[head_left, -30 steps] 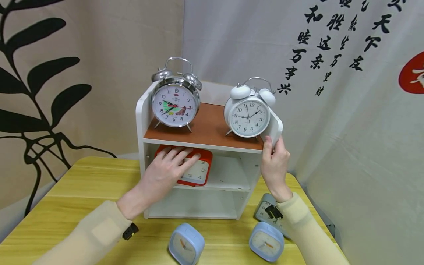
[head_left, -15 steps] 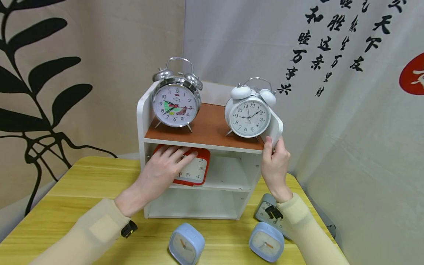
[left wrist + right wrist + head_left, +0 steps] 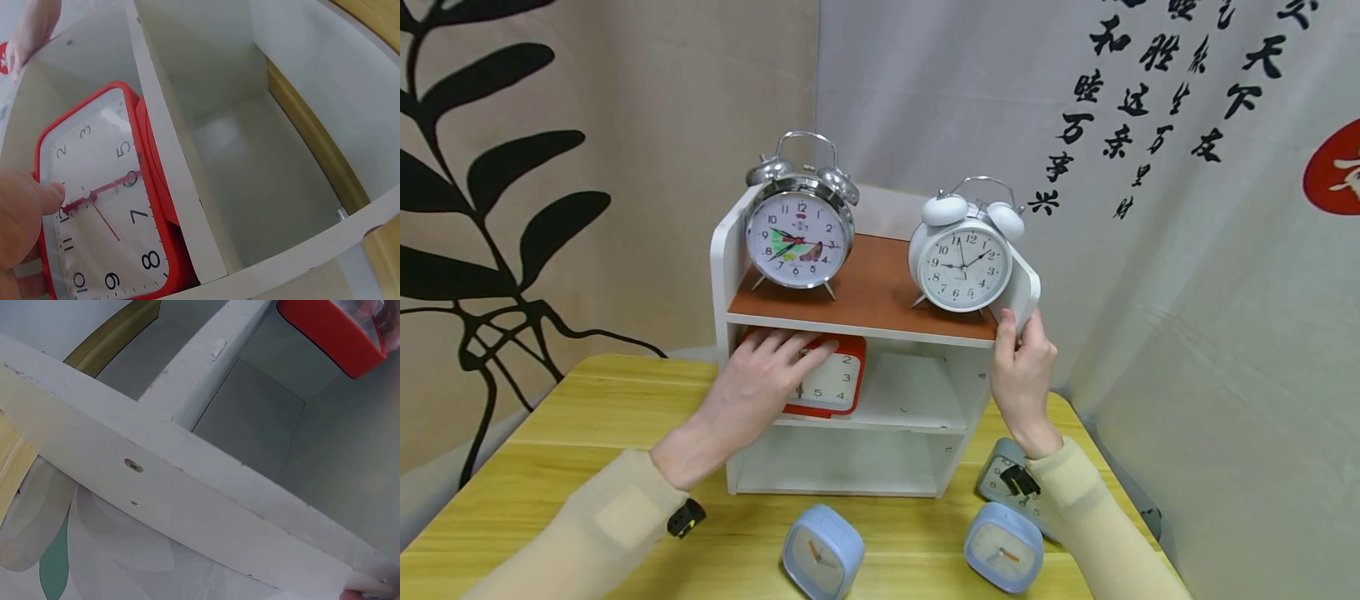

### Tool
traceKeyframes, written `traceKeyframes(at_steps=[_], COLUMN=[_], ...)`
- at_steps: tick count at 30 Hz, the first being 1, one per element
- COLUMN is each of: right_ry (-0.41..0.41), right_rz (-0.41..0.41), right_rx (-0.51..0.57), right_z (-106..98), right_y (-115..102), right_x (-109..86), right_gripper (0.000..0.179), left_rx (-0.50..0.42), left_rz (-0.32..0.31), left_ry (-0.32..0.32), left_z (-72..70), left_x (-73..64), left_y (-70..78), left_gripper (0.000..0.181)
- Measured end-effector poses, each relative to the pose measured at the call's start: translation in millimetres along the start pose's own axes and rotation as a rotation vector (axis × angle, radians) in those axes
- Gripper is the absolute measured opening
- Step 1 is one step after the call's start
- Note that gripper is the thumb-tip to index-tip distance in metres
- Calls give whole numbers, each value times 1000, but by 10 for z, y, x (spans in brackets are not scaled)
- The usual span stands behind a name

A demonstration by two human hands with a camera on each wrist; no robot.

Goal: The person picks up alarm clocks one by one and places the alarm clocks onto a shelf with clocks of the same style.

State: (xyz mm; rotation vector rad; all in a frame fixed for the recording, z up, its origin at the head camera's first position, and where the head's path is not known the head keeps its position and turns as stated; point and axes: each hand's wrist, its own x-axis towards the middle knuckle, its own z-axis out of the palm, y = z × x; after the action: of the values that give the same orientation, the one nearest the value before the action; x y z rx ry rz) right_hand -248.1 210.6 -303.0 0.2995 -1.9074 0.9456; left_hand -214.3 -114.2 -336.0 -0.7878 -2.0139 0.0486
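My left hand [image 3: 748, 387] grips a red square alarm clock [image 3: 831, 387] on the left side of the middle level of a white shelf unit [image 3: 917, 390]. In the left wrist view the thumb [image 3: 37, 197] lies on the face of the clock near the 12, with fingers behind its top edge. Part of the clock hides behind the hand in the head view. My right hand [image 3: 1024, 371] holds the front edge of the unit's right side panel [image 3: 1024, 287], just below a white twin-bell alarm clock [image 3: 966, 267].
A silver twin-bell clock [image 3: 797, 237] stands at the left of the brown top board [image 3: 876, 271]. Two small blue clocks [image 3: 823, 550] sit on the wooden table [image 3: 640, 400] in front of the unit. A grey-green clock [image 3: 1000, 467] lies partly under the right forearm.
The red alarm clock has slid left along the middle level with my left hand. My right hand stays on the side panel.
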Motion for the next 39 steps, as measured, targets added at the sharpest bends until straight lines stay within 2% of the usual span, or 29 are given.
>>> traceKeyframes(at_steps=[10,20,33,37,39], right_ry=[9,3,6,11,10], right_rz=[1,3,-1,4,7], right_rx=[-2,-1,7,10,14], right_z=[5,2,7,6,2], right_y=[0,-1,8,10,11], right_x=[1,-2,-8,-12,-16], right_gripper=[32,32,32,31,31], left_rx=[-2,0,8,-71,-133], left_rz=[1,-26,-31,-35,-18], left_ry=[27,14,31,79,139], left_z=[20,21,48,84,89], left_x=[-6,-5,-44,-122,-176], left_y=[-23,-20,-14,6,22], left_gripper=[50,49,50,53,37])
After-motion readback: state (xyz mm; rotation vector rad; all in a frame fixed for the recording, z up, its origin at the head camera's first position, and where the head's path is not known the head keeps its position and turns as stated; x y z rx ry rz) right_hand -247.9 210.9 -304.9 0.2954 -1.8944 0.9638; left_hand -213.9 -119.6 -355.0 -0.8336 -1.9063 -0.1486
